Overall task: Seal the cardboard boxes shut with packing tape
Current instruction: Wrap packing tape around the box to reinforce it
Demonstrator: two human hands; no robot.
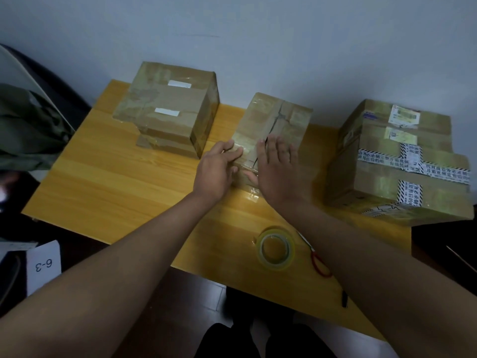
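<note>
both hands are down on the middle cardboard box (273,130), right at its near edge. the left hand (216,169) has its fingers straight and close together, flat on the clear tape at the near-left corner; the right hand (277,166) lies palm-down with fingers straight and slightly spread, covering the centre seam where the flaps meet. looks like a strip is being smoothed down, though the seam further back shows as a dark crack, and i can't tell whether tape runs over it, so i'd call this box partly done. the left box (167,109) looks taped over already, with two white strips on top. the right box (402,161), the big one with printed warning tape, seems closed too, but i can't say if fresh tape is on it. the tape roll (275,249) sits on the yellow wooden table (116,182) near the front edge, just beside red-handled scissors (318,262) half hidden under the right forearm. nothing blocks the middle box.
</note>
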